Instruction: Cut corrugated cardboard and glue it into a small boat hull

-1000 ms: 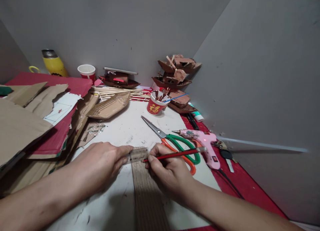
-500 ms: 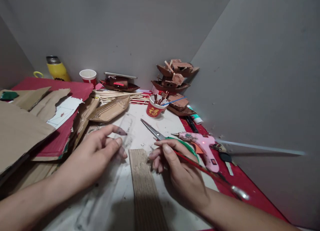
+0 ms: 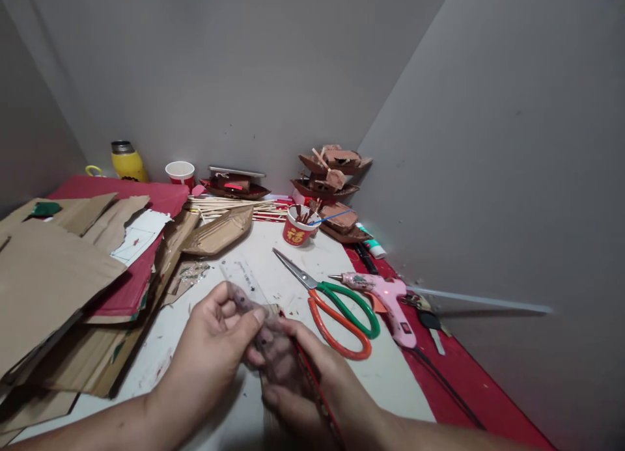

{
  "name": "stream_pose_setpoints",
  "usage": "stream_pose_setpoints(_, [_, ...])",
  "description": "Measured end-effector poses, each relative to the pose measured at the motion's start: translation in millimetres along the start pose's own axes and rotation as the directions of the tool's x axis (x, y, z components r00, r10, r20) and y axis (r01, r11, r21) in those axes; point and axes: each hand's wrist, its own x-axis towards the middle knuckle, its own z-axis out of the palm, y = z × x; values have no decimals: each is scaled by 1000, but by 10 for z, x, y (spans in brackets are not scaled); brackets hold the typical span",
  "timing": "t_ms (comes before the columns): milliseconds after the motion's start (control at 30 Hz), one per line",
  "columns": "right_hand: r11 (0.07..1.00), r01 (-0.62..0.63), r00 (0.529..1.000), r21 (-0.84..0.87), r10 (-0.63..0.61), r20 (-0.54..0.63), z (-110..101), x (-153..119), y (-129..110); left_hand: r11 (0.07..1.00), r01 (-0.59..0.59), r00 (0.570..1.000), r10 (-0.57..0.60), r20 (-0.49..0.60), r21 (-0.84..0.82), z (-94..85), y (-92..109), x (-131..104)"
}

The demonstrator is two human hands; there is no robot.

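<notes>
My left hand (image 3: pixel 215 337) is closed, its thumb and fingers pressed together near the end of a ridged cardboard strip (image 3: pixel 271 309); what they pinch is hidden and blurred. Its smudged fingertips meet the fingers of my right hand (image 3: pixel 317 373). That hand is closed on a slim red-and-black pencil-like stick (image 3: pixel 312 379), which slants down towards me. Beyond my left fingers lies a clear ruler (image 3: pixel 243 275), its near part covered by the hands. Scissors (image 3: pixel 336 314) with one green and one orange handle rest just right of the hands, blades half together.
A pink glue gun (image 3: pixel 385 295) with a long glue stick lies to the right beside keys (image 3: pixel 432 321). Cardboard sheets (image 3: pixel 58 275) pile up on the left. Behind are a cardboard boat hull (image 3: pixel 219 233), a red paper cup (image 3: pixel 299 233), wooden sticks (image 3: pixel 219 207) and brown model boats (image 3: pixel 334 187).
My hands have come together over the cardboard strip, covering most of it. My right hand has moved left, uncovering the scissors' handles. The view has tilted slightly upward.
</notes>
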Motion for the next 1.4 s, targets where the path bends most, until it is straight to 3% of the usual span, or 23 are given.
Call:
stream_pose_setpoints(67, [985, 94, 987, -146, -111, -115, -82, -38, -38, 996, 1, 997, -8, 74, 95, -4, -1, -39])
stream_pose_setpoints(100, [965, 66, 993, -253, -89, -79, -165, -71, -78, 982, -24, 994, 3, 109, 190, -10, 1, -67])
stream_pose_setpoints(167, [851, 61, 989, -522, -124, -86, -376, -167, -192, 861, -169, 975, 74, 210, 480, -25, -17, -128])
stream_pose_setpoints(233, [716, 97, 969, -691, -227, -99, -569, -291, -319, 536, -410, 907, 154, 393, 738, -40, -85, -180])
stream_pose_setpoints(300, [624, 86, 965, -776, -245, -90, -669, -412, -401, 131, -601, 798, 158, 582, 789, -48, -204, -209])
stream_pose_setpoints(333, [595, 87, 966, -799, -246, -78, -679, -462, -409, -17, -645, 755, 144, 640, 764, -51, -273, -216])
stream_pose_setpoints(400, [556, 101, 968, -825, -247, -49, -647, -531, -354, -197, -662, 720, 101, 687, 723, -60, -405, -217])
stream_pose_setpoints(500, [527, 123, 976, -841, -217, 7, -578, -571, -134, -333, -663, 685, 91, 723, 670, -89, -558, -216])
stream_pose_setpoints(633, [478, 169, 979, -862, -179, 93, -603, -588, 164, -448, -628, 599, 244, 763, 636, -142, -709, -251])
stream_pose_setpoints(700, [486, 171, 983, -857, -146, 113, -632, -594, 213, -482, -591, 582, 301, 756, 647, -154, -753, -278])
stream_pose_setpoints(900, [609, 115, 992, -785, -116, 55, -576, -607, -114, -508, -587, 557, 313, 770, 631, -127, -681, -316])
stream_pose_setpoints(1033, [660, 94, 993, -745, -115, 23, -532, -582, -262, -540, -576, 515, 343, 786, 613, -105, -633, -318])
stream_pose_setpoints(1100, [635, 99, 994, -766, -105, 42, -537, -551, -195, -539, -567, 528, 342, 777, 623, -104, -644, -315])
stream_pose_setpoints(1233, [569, 176, 984, -803, -93, 150, -549, -508, 2, -520, -572, 596, 267, 757, 634, -121, -677, -294])
stream_pose_setpoints(1400, [599, 137, 988, -789, -145, 62, -516, -532, -108, -485, -603, 641, 179, 746, 634, -137, -656, -265])
